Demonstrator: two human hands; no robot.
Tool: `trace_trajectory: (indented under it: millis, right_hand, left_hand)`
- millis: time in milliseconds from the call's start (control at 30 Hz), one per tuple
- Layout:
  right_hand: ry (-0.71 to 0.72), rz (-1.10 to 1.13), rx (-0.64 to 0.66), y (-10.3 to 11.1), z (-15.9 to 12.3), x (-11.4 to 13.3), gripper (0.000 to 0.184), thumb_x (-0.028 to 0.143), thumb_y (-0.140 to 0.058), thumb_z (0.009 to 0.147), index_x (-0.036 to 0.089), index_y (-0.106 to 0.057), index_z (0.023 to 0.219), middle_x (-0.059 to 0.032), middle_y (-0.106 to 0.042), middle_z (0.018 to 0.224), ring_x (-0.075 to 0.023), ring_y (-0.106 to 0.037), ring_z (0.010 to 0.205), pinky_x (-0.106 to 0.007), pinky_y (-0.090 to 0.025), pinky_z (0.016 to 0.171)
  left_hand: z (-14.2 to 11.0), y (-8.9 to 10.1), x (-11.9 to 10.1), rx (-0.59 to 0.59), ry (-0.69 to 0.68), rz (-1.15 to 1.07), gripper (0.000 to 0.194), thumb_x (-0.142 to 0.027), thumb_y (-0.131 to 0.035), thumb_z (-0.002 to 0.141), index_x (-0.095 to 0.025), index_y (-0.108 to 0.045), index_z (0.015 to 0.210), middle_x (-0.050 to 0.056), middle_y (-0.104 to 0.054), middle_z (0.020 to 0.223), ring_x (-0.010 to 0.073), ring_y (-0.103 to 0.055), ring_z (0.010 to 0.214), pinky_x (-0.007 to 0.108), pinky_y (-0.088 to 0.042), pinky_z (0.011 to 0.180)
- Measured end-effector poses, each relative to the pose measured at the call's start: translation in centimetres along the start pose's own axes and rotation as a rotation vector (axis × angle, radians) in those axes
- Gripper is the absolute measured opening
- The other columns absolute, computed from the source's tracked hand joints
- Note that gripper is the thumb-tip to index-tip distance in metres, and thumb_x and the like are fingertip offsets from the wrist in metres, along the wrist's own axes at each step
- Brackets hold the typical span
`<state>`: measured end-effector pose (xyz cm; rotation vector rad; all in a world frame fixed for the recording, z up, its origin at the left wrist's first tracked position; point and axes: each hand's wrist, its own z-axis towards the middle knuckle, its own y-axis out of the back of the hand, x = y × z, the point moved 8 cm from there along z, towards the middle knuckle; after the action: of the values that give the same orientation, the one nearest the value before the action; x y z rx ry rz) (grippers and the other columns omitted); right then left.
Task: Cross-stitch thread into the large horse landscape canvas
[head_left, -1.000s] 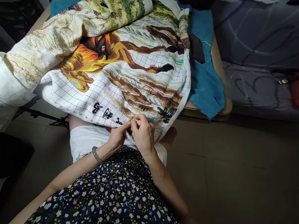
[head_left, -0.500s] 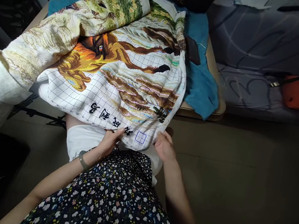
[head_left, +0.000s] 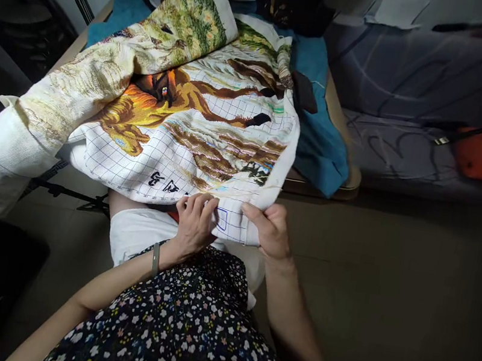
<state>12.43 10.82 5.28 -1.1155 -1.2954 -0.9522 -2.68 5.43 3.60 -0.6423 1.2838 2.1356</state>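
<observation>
A large white gridded cross-stitch cloth (head_left: 221, 156) with brown and gold stitching spreads from rumpled teal fabric (head_left: 324, 157) to the person's lap; the left hand (head_left: 195, 222) has its grip closed over the near edge; the right hand (head_left: 275, 233) pinches the corner, thumb on top

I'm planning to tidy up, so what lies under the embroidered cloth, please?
Under the embroidered cloth, a blue cloth shows along the right, and white fabric at the near edge. Whatever its middle covers is hidden.
</observation>
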Motion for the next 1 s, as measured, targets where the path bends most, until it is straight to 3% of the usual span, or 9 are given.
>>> trace_trajectory:
  millis: [100, 200, 267, 400, 533, 633, 800, 900, 1000]
  right_hand:
    - [0.112, -0.125, 0.2, -3.4, 1.7, 3.3, 0.046, 0.054, -0.061, 0.078, 0.014, -0.068, 0.1, -0.0044, -0.068, 0.078, -0.0195, -0.064, 0.074, -0.029, -0.053, 0.066]
    - [0.314, -0.227, 0.387, -6.8, 2.4, 5.9, 0.065, 0.062, -0.05, 0.082, 0.017, -0.052, 0.129, -0.0092, -0.065, 0.107, -0.0229, -0.061, 0.101, -0.035, -0.053, 0.082]
    - [0.445, -0.336, 0.396, -8.4, 2.1, 6.0, 0.065, 0.058, -0.049, 0.085, 0.019, -0.043, 0.137, -0.0113, -0.054, 0.128, -0.0243, -0.053, 0.116, -0.038, -0.049, 0.093]
    - [0.584, -0.579, 0.166, -10.3, 0.0, 2.1, 0.056, 0.032, -0.046, 0.091, 0.017, -0.03, 0.144, -0.0145, -0.036, 0.143, -0.0253, -0.036, 0.132, -0.043, -0.037, 0.108]
    - [0.622, -0.82, 0.223, -14.3, -3.0, -2.7, 0.059, 0.017, -0.046, 0.087, 0.012, -0.029, 0.144, -0.0164, -0.035, 0.145, -0.028, -0.029, 0.136, -0.047, -0.032, 0.112]
    - [0.604, -0.918, 0.235, -15.9, -3.4, -3.6, 0.06, 0.013, -0.048, 0.083, 0.011, -0.034, 0.141, -0.0159, -0.037, 0.144, -0.0297, -0.025, 0.138, -0.051, -0.028, 0.113]
    - [0.664, -0.744, 0.246, -14.6, -3.0, -2.5, 0.032, 0.016, -0.05, 0.084, 0.015, -0.06, 0.115, -0.0135, -0.061, 0.117, -0.0254, -0.047, 0.121, -0.044, -0.04, 0.104]
    - [0.597, -0.55, -0.02, -10.0, -1.9, -2.6, 0.022, 0.016, -0.047, 0.088, 0.019, -0.062, 0.103, -0.0072, -0.066, 0.093, -0.0176, -0.061, 0.093, -0.034, -0.052, 0.085]
    - [0.524, -0.555, -0.216, -6.7, -0.3, -3.3, 0.025, 0.02, -0.049, 0.088, 0.018, -0.06, 0.11, -0.0066, -0.065, 0.087, -0.0161, -0.062, 0.081, -0.032, -0.053, 0.079]
  left_hand:
    - [1.4, 0.2, 2.1, -0.044, 0.147, -0.12, 0.025, -0.018, -0.062, 0.064, -0.019, -0.063, 0.089, 0.009, -0.064, 0.088, 0.0252, -0.055, 0.087, 0.04, -0.033, 0.086]
    - [2.1, 1.6, 5.7, -0.065, 0.398, -0.36, 0.01, -0.016, -0.056, 0.065, -0.018, -0.06, 0.074, 0.003, -0.058, 0.066, 0.0174, -0.05, 0.062, 0.031, -0.037, 0.065]
    - [2.4, 2.4, 7.5, -0.079, 0.518, -0.574, 0.007, -0.015, -0.057, 0.061, -0.018, -0.059, 0.067, 0.0, -0.055, 0.062, 0.0143, -0.047, 0.058, 0.028, -0.037, 0.06]
    - [2.1, 3.1, 9.9, -0.172, 0.723, -1.009, 0.017, -0.015, -0.063, 0.054, -0.017, -0.061, 0.07, -0.001, -0.06, 0.066, 0.012, -0.051, 0.058, 0.026, -0.041, 0.061]
    - [1.4, 2.5, 9.4, -0.112, 0.809, -1.281, 0.027, -0.034, -0.065, 0.061, -0.017, -0.065, 0.082, 0.005, -0.066, 0.079, 0.0189, -0.061, 0.075, 0.031, -0.047, 0.072]
    - [1.3, 2.7, 8.8, -0.097, 0.791, -1.288, 0.044, -0.049, -0.069, 0.061, -0.016, -0.064, 0.09, 0.008, -0.067, 0.084, 0.0226, -0.062, 0.085, 0.034, -0.047, 0.078]
    - [1.9, 2.4, 9.8, -0.061, 0.788, -0.983, 0.035, -0.024, -0.08, 0.049, -0.013, -0.064, 0.078, 0.003, -0.064, 0.072, 0.0137, -0.057, 0.062, 0.028, -0.046, 0.064]
    - [2.6, 2.1, 10.5, -0.103, 0.769, -1.006, 0.028, -0.02, -0.075, 0.052, -0.013, -0.064, 0.077, 0.004, -0.066, 0.08, 0.0155, -0.059, 0.068, 0.029, -0.047, 0.067]
    - [3.1, 1.6, 10.5, -0.062, 0.776, -1.079, 0.03, -0.018, -0.071, 0.054, -0.013, -0.066, 0.083, 0.005, -0.067, 0.082, 0.0175, -0.06, 0.072, 0.03, -0.048, 0.07]
